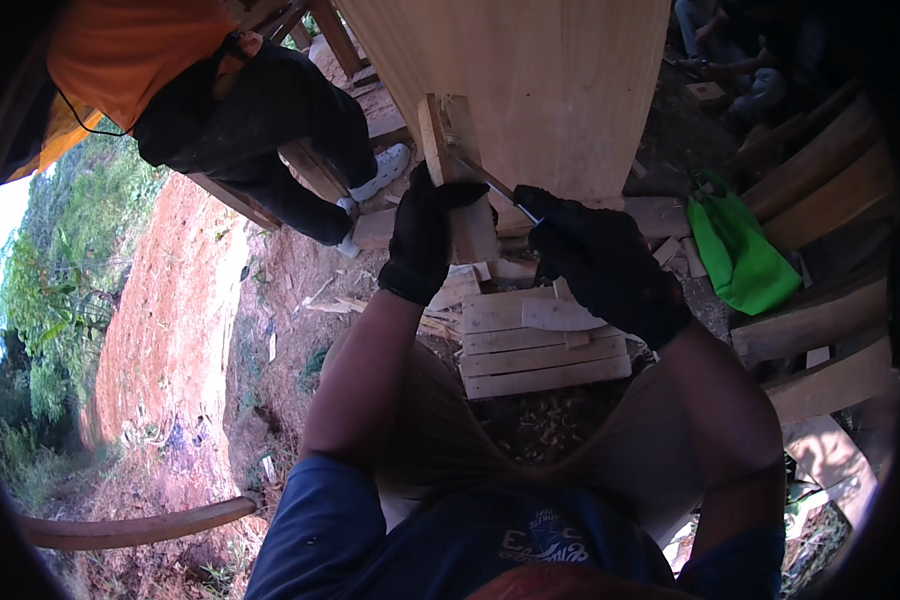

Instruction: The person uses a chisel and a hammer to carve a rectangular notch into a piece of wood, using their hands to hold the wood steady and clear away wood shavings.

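My left hand (422, 238), in a black glove, is closed round the side of a narrow pale wooden piece (473, 232), its thumb lying across the front. This piece stands against the lower part of a wide, smooth wooden board (570, 90). My right hand (610, 262), also black-gloved, grips a hand tool with a thin metal shaft (492, 184). The tool's far end reaches the upper part of the wooden piece; whether it is a screwdriver or a chisel I cannot tell. My glove hides most of the handle.
A low slatted wooden platform (545, 372) sits between my knees, with wood offcuts on it. A green bag (740, 245) lies at right beside stacked planks (820, 320). A person in orange (135, 50) stands at left; another sits far right. A curved wooden pole (140, 526) lies lower left.
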Demonstrator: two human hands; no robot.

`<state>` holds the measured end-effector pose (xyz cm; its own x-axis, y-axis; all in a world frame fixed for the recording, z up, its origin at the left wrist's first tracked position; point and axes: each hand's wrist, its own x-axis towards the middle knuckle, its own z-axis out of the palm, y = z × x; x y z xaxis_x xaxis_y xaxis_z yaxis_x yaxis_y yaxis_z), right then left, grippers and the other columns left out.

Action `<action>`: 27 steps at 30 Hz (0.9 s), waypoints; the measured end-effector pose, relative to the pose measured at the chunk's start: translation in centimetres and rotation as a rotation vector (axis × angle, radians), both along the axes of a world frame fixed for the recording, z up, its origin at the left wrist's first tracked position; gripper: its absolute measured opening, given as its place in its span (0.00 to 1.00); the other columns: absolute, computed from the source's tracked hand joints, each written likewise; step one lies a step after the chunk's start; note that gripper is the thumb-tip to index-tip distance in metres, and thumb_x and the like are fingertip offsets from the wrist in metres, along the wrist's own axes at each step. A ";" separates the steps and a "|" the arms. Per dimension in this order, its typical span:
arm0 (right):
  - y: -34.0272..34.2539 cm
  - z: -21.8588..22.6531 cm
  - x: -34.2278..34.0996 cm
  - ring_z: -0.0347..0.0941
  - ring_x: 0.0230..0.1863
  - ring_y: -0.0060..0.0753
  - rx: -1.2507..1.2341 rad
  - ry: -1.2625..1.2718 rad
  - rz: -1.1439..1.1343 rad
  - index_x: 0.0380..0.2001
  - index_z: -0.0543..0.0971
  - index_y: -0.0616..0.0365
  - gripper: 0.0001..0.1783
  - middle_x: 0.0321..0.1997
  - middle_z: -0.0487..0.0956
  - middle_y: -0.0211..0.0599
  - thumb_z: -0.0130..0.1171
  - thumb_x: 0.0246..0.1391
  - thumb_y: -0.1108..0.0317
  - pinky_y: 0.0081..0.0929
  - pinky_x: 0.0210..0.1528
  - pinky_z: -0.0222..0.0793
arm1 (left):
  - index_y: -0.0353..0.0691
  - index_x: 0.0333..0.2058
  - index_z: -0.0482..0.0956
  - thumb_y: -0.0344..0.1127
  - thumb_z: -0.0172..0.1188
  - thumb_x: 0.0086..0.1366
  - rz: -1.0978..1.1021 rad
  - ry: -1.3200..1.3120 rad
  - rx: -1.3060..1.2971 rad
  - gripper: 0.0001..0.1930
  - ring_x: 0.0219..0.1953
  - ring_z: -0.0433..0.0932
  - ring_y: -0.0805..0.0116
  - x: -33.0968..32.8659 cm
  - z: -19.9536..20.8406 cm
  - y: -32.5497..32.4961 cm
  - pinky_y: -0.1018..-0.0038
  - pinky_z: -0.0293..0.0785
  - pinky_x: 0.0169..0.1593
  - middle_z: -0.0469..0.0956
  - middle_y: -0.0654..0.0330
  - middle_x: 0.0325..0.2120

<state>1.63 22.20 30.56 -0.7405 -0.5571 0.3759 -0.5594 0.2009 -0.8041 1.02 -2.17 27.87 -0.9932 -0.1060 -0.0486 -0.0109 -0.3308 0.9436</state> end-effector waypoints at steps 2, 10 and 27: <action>0.1 0.3 0.1 0.83 0.33 0.30 0.014 -0.115 -0.009 0.66 0.76 0.57 0.24 0.35 0.85 0.40 0.58 0.68 0.70 0.32 0.40 0.78 | 0.37 0.50 0.69 0.29 0.65 0.65 0.008 -0.003 -0.035 0.18 0.31 0.86 0.55 -0.2 -0.3 -0.1 0.60 0.84 0.38 0.82 0.50 0.31; -0.2 4.0 2.2 0.69 0.18 0.19 -0.302 -1.058 -0.005 0.55 0.81 0.59 0.19 0.27 0.78 0.30 0.58 0.70 0.57 0.23 0.19 0.64 | 0.34 0.63 0.64 0.36 0.69 0.63 0.271 0.178 -0.562 0.34 0.43 0.85 0.55 -0.7 -2.6 2.1 0.60 0.84 0.45 0.81 0.47 0.43; 0.9 -0.3 0.4 0.83 0.38 0.52 0.505 0.316 -0.247 0.63 0.78 0.59 0.25 0.35 0.84 0.50 0.60 0.68 0.61 0.47 0.44 0.78 | 0.36 0.62 0.65 0.38 0.72 0.61 0.128 0.085 -0.682 0.35 0.46 0.85 0.54 -0.4 -3.1 1.2 0.60 0.82 0.48 0.82 0.46 0.45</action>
